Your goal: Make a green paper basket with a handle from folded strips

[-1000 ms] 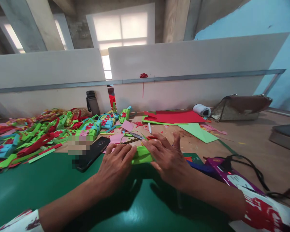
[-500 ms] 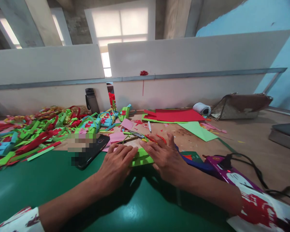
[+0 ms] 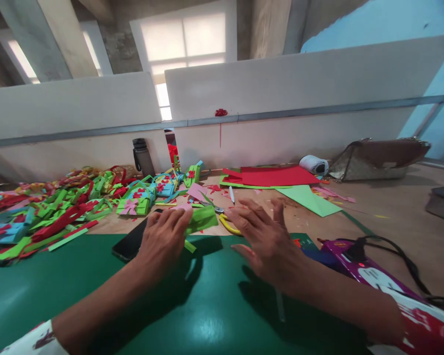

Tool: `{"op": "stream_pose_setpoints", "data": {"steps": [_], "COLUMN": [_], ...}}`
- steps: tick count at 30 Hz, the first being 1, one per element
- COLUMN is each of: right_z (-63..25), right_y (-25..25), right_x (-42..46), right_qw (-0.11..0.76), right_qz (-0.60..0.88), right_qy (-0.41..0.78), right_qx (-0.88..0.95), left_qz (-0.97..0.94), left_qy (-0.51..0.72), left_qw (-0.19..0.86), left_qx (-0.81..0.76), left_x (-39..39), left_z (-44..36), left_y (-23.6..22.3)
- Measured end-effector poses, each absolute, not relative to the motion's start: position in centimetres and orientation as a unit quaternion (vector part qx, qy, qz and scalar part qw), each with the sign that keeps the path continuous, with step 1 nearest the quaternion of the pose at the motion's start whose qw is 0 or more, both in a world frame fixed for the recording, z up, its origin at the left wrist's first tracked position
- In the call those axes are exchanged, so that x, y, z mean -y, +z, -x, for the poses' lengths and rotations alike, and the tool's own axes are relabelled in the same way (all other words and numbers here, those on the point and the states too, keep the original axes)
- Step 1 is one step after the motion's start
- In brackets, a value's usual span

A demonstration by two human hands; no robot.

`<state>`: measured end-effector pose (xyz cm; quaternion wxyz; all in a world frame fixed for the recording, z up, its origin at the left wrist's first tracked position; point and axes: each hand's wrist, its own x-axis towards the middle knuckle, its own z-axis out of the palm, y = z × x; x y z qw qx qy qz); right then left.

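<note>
My left hand (image 3: 163, 241) is closed on a folded bright-green paper piece (image 3: 203, 219), which sticks out to the right of the fingers. A narrow green strip (image 3: 190, 246) shows just below it. To the right, my right hand (image 3: 262, 236) hangs over the green mat with its fingers apart and nothing visible in them. Close to its fingertips is the yellow handle of a pair of scissors (image 3: 230, 226), partly hidden by the hand. A black phone (image 3: 131, 241) lies partly behind my left hand and wrist.
Finished-looking paper pieces with flowers and ribbons (image 3: 70, 207) are heaped at left. A dark bottle (image 3: 143, 158) stands behind them. Red sheets (image 3: 277, 175), a marker (image 3: 232, 195) and a thread spool (image 3: 314, 164) lie farther back. At right are a purple power strip (image 3: 362, 261) with cables and a handbag (image 3: 381, 160).
My hands have moved apart. The green paper went left with my left hand, while my right hand came off it and shifted right. The view has turned slightly.
</note>
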<state>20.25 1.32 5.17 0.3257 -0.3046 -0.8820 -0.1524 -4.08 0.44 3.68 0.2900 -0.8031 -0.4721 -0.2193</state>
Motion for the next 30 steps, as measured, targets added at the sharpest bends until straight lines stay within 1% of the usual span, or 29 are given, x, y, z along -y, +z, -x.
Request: {"op": "stream_pose_setpoints", "data": {"steps": [4,10,12,16,24,30], "right_z": [-20.9,-21.7,-21.9,-22.2,-22.8,-22.9], "right_y": [5.5,4.8,4.6,4.5,4.4,4.2], "right_x": [-1.2,-1.1,-1.1,-1.2,-1.2,-1.5], "right_qw": [0.336,0.324,0.334,0.339,0.294,0.272], "right_qz": [0.306,0.312,0.309,0.305,0.325,0.346], "right_qy": [-0.156,-0.165,-0.165,-0.16,-0.164,-0.142], "right_qx": [0.877,0.878,0.875,0.875,0.884,0.886], "left_qz": [0.761,0.764,0.772,0.801,0.823,0.834], "left_qy": [-0.205,-0.19,-0.195,-0.201,-0.169,-0.176], "left_qw": [0.336,0.343,0.32,0.237,0.128,0.085], "left_qx": [0.516,0.512,0.514,0.512,0.527,0.515], "left_x": [-1.7,-3.4,-3.9,-4.7,-5.8,-6.2], "left_z": [5.9,6.7,6.6,5.8,4.7,4.3], "left_y": [4.2,3.2,2.7,2.2,2.0,2.0]}}
